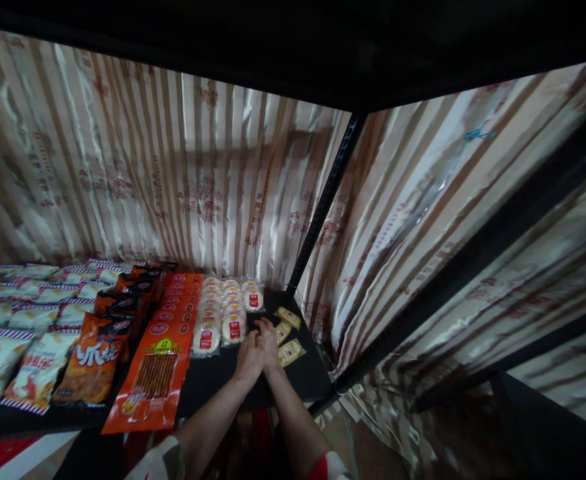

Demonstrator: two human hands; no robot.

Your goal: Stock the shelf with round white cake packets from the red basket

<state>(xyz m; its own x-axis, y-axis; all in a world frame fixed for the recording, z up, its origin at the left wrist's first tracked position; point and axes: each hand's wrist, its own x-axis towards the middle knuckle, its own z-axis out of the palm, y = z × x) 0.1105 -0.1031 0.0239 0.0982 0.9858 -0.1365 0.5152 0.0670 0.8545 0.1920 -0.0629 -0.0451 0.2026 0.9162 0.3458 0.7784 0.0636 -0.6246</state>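
Observation:
My left hand [250, 355] and my right hand [269, 341] are close together over the black shelf [217, 383], their fingers curled in and overlapping. Whatever lies between or under them is hidden. To their left sit rows of round white crackers in clear wrappers with red labels, the nearest being a cracker pack [233, 328]. Behind my fingers stands another white cracker pack [253, 297], apart from the rest. Close by my right hand lie three small yellowish packets, among them a front packet [291, 351] and a back packet [289, 317].
Long orange snack packs [155, 373] overlap left of the crackers, then orange-and-black bags [93, 360] and rows of white striped-edge bags [40, 367]. A black post [325, 207] rises at the shelf's back corner. Striped sheeting [213, 167] hangs behind; a dark shelf [293, 53] spans overhead.

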